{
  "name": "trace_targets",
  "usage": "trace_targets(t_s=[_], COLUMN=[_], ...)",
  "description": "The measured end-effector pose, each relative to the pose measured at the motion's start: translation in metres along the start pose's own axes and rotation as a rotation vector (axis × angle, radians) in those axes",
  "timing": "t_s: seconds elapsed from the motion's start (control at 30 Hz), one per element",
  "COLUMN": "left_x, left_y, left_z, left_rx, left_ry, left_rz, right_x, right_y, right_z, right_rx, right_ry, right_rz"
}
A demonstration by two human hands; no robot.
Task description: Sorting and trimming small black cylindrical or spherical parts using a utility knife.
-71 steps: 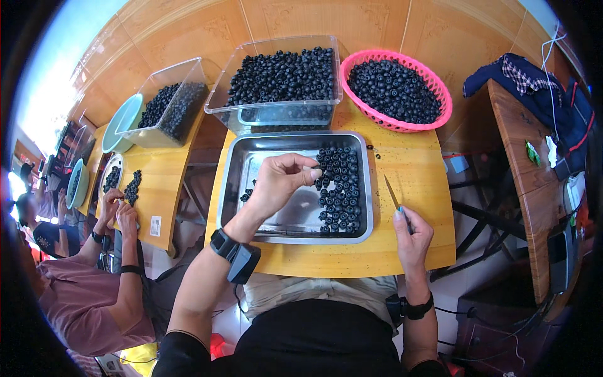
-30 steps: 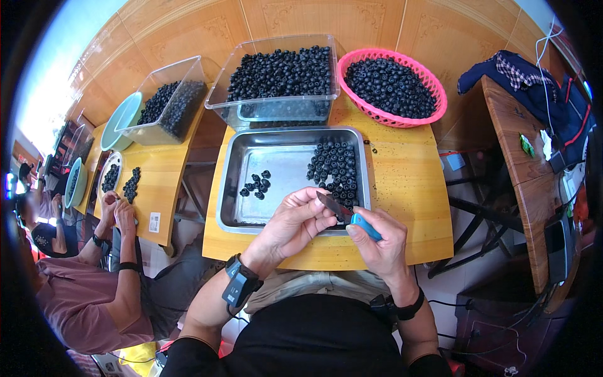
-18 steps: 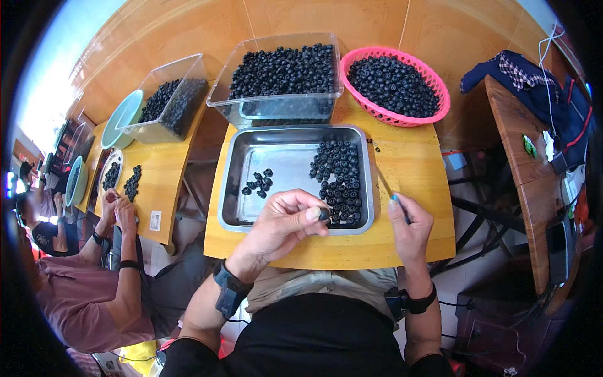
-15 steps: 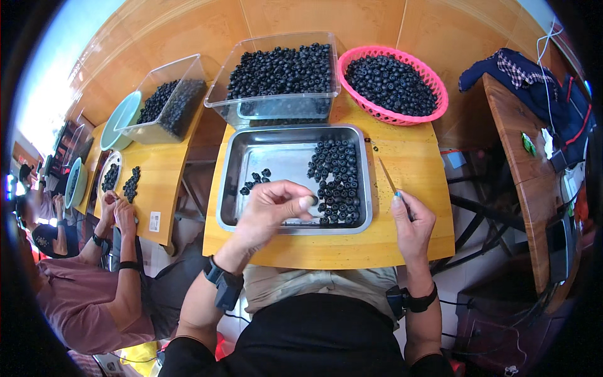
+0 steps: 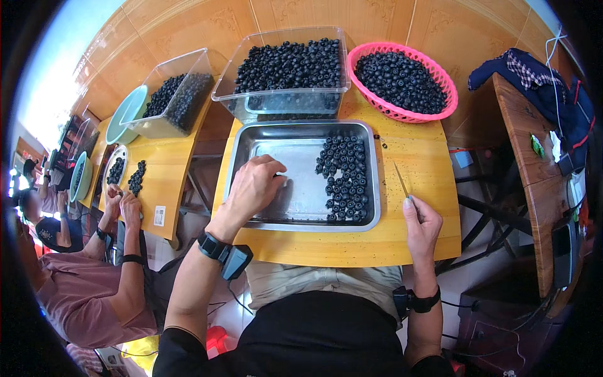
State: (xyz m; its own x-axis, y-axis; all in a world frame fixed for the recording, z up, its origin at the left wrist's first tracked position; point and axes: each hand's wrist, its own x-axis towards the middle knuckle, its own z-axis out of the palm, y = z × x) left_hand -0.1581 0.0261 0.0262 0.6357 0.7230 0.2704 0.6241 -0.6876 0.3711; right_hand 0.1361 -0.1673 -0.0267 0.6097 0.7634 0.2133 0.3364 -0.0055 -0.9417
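Observation:
A steel tray (image 5: 301, 225) lies on the table before me. Along its right side, blueberries (image 5: 345, 182) are spread in a dense patch. My left hand (image 5: 252, 188) is down over the tray's left part, palm down with the fingers curled in. Its thumb and forefinger come close together, but what they hold, if anything, is hidden. The small group of berries under that hand cannot be seen. Right of the tray, my right hand (image 5: 424, 226) grips a thin pointed knife (image 5: 400, 179), its tip pointing away from me and slightly left.
Behind the tray stand a clear plastic bin (image 5: 282, 100) and a pink basket (image 5: 445, 88), both full of blueberries. At the left, a person (image 5: 94, 289) handles berries at another wooden table (image 5: 164, 188) with a clear bin. A brown wooden table (image 5: 524, 163) stands at the right.
My left hand has moved left, from beside the berry patch to over the tray's left part. The berry between its thumb and finger no longer shows. The knife stays in my right hand.

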Motion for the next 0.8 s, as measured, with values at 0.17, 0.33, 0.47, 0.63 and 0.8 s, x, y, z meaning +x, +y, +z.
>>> trace_targets(t_s=[0.17, 0.33, 0.47, 0.63, 0.8], left_x=[0.017, 0.03, 0.036, 0.039, 0.034], left_y=[0.016, 0.026, 0.025, 0.027, 0.029], left_z=[0.021, 0.041, 0.049, 0.049, 0.045], left_rx=[-0.063, -0.035, -0.055, -0.045, -0.13], left_ry=[0.0, -0.061, -0.067, -0.097, -0.075], left_rz=[0.071, 0.159, 0.156, 0.141, 0.156], right_x=[-0.001, -0.003, -0.005, -0.005, -0.004], right_y=[0.0, 0.002, -0.001, -0.001, -0.001], right_z=[0.002, 0.0, 0.0, -0.002, -0.001], right_rx=[0.002, -0.031, -0.049, -0.064, -0.055], right_ry=[0.007, 0.002, 0.001, -0.014, -0.014], right_rz=[-0.003, -0.013, -0.033, -0.02, -0.025])
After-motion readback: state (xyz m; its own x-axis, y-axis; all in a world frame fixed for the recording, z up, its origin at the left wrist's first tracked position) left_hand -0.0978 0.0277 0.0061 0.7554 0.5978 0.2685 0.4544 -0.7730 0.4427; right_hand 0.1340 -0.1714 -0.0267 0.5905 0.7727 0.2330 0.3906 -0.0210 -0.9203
